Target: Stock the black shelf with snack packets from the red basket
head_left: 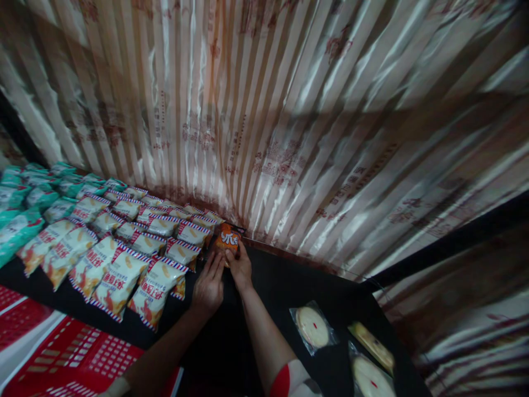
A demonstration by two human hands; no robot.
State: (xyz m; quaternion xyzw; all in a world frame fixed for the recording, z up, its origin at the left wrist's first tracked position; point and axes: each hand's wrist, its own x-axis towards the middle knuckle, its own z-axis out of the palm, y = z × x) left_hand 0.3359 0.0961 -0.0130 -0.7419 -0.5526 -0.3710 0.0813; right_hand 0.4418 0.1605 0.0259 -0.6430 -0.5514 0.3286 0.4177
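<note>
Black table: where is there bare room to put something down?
Free: the broad patch of table between the right hand, curtain and round packets; a thin strip between white bags and red basket. Crowded: left, with white bags and green bags, up to the orange bag.

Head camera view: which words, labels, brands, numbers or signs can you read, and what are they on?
Nothing here is sharp enough to quote with certainty.
Orange packet: bold white lettering, too blurred to read.
Cream-coloured bags: red characters, too blurred to read.
Teal bags: printed marks, too small and blurred.
Striped curtain: dark and reddish printing, too blurred to read.
Round wrapped items: a small red mark each, no lettering I can make out.
</note>
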